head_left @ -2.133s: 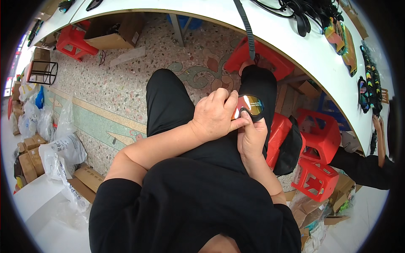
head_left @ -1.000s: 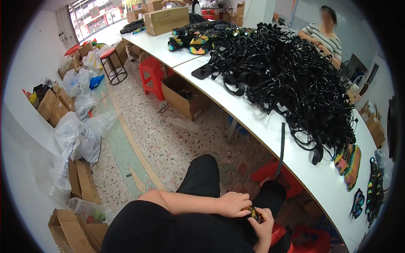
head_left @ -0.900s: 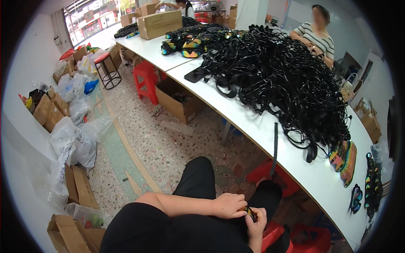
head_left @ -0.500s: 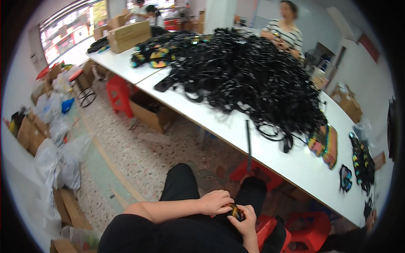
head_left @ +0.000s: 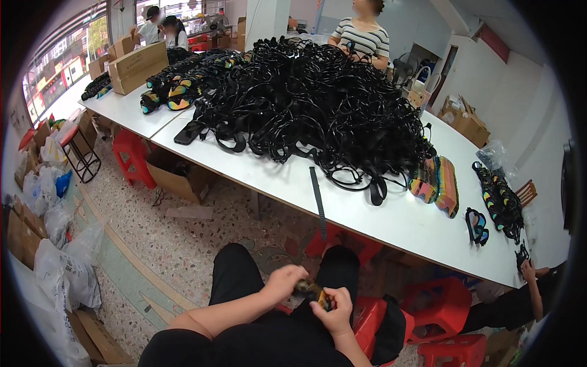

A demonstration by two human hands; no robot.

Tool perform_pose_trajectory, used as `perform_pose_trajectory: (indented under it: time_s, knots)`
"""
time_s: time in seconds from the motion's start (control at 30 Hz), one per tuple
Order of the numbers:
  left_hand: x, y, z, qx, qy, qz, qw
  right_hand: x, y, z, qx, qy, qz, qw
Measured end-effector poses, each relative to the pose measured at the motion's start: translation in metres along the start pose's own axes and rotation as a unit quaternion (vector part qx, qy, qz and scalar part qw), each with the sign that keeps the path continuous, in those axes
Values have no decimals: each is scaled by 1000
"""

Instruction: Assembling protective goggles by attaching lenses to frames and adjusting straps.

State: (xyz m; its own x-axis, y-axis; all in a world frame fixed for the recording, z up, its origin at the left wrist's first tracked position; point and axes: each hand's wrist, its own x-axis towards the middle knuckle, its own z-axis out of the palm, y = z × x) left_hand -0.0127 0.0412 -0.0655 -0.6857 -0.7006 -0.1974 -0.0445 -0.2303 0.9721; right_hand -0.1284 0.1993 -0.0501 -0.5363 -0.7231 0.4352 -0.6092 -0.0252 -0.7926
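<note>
Above my lap, both hands work on a pair of goggles (head_left: 312,292) with a dark frame and a yellow-orange shiny lens, partly covered by fingers. My left hand (head_left: 285,282) is closed at its left end, with the fingertips blurred. At the right end, my right hand (head_left: 335,309) grips it with the thumb on top. On the white table (head_left: 379,223) in front lies a big tangled heap of black straps (head_left: 318,104). A loose black strap (head_left: 318,202) hangs over the near edge. Stacked mirrored lenses (head_left: 446,189) lie right of the heap.
Farther right are a single pair of goggles (head_left: 476,226), a row of goggles (head_left: 498,199) and a co-worker's hand (head_left: 531,271). A black phone (head_left: 188,132) lies left of the heap. Red stools (head_left: 437,306) stand near my right leg. A person in stripes (head_left: 367,40) stands behind the table.
My left hand has drawn up and left, showing more of the goggles between my hands. The whole scene has shifted left in view. A co-worker's hand shows more at the far right.
</note>
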Motion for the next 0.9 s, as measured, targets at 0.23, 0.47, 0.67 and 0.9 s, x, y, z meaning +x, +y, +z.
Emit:
perform_pose_trajectory:
  time_s: [0.23,0.47,0.67,0.9]
  knots:
    - [-32,25,4,-229,-77,-71,968,-1,9,11,47,125,63,989]
    - [-23,10,26,-316,-172,-141,922,-8,6,27,61,66,48,995]
    - [-21,7,20,-326,-118,-138,928,-1,-4,27,0,45,23,999]
    - [-28,0,18,-192,-155,-110,963,20,-4,12,71,-11,60,996]
